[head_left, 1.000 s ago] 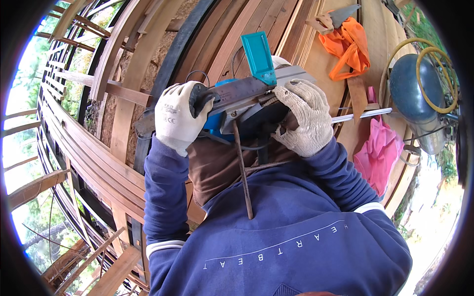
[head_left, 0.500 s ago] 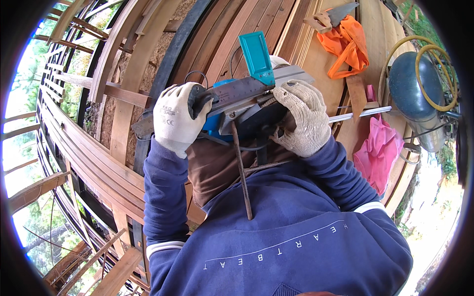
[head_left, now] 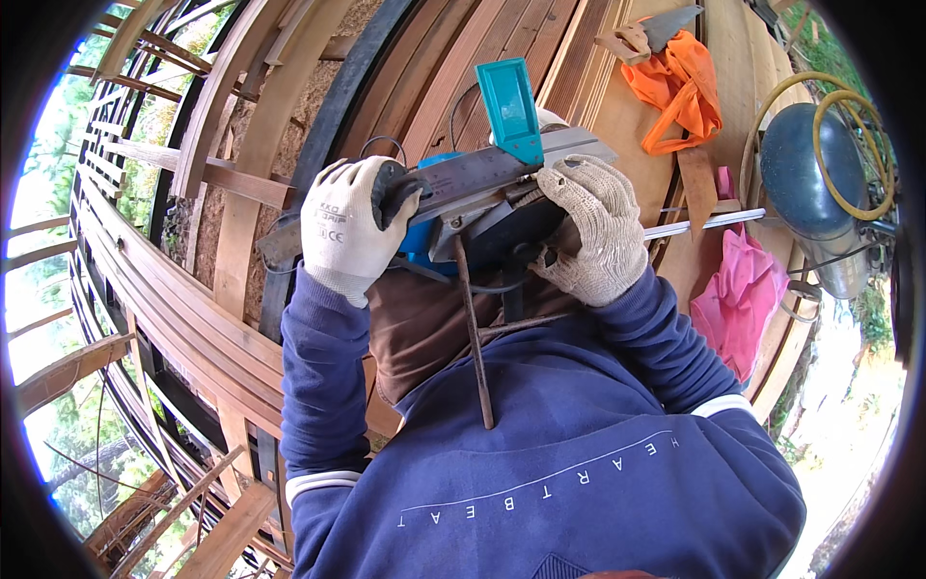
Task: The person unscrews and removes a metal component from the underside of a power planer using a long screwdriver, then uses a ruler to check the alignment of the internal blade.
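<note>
A power planer point(head_left: 490, 217), blue and black with a metal sole, rests upturned against my lap. Across it lies a try square point(head_left: 508, 106), its teal handle standing up and its steel blade along the planer's sole. My left hand point(head_left: 345, 227), in a white glove with dark fingertips, is closed at the blade's left end; what exactly its fingers grip is partly hidden. In a worn knit glove, my right hand point(head_left: 596, 227) curls round the planer's right end, beside the square's handle. A rusty metal rod point(head_left: 473, 333) projects from the planer toward my body.
Long wooden boards point(head_left: 463, 111) stretch ahead and to the left. A handsaw point(head_left: 646, 37) and an orange cloth point(head_left: 680, 87) lie on planks at upper right. Further right are a pink cloth point(head_left: 738, 299) and a dark tank point(head_left: 812, 169) with a yellow hose point(head_left: 820, 125).
The try square has shifted slightly to the right along the planer, its teal handle moving up and right a little. Both hands keep nearly the same places.
</note>
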Demonstrator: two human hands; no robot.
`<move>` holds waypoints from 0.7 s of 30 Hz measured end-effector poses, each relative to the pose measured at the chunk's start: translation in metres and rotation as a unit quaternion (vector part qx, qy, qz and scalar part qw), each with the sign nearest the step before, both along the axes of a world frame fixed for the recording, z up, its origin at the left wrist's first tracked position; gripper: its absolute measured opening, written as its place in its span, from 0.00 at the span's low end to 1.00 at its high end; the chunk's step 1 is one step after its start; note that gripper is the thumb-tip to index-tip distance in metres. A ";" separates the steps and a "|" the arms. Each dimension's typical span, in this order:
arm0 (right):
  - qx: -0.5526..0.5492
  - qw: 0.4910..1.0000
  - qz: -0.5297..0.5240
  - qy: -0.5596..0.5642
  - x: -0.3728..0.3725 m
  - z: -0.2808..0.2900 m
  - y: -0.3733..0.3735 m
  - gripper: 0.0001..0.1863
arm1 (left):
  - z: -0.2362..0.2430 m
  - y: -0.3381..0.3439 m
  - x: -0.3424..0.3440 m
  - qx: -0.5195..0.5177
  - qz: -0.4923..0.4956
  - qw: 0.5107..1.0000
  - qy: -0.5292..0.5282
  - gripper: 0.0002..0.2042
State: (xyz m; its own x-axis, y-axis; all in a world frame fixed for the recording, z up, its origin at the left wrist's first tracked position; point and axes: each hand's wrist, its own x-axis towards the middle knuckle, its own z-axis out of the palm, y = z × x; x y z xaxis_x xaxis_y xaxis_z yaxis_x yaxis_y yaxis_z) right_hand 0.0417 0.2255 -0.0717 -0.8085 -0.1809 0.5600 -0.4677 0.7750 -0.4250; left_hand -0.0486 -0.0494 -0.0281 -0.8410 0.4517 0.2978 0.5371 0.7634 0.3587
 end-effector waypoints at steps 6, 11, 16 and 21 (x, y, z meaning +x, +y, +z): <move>-0.004 1.000 0.002 -0.008 0.000 0.002 0.000 0.46 | -0.003 -0.001 -0.002 0.005 -0.008 1.000 0.012 0.13; 0.001 1.000 -0.001 -0.012 0.000 0.001 0.000 0.47 | -0.003 -0.001 -0.002 0.003 -0.005 1.000 0.009 0.13; 0.002 1.000 0.000 -0.008 0.000 0.001 0.000 0.47 | 0.000 0.000 -0.001 0.000 -0.006 1.000 0.004 0.11; 0.011 1.000 -0.001 -0.009 0.001 0.003 -0.001 0.47 | 0.000 0.000 0.000 -0.006 -0.002 1.000 -0.005 0.11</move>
State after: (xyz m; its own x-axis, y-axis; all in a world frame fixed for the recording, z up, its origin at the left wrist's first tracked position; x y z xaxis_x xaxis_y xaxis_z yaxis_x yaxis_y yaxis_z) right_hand 0.0425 0.2248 -0.0684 -0.8184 -0.1910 0.5419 -0.4588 0.7851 -0.4161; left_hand -0.0486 -0.0493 -0.0277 -0.8419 0.4583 0.2849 0.5368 0.7653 0.3552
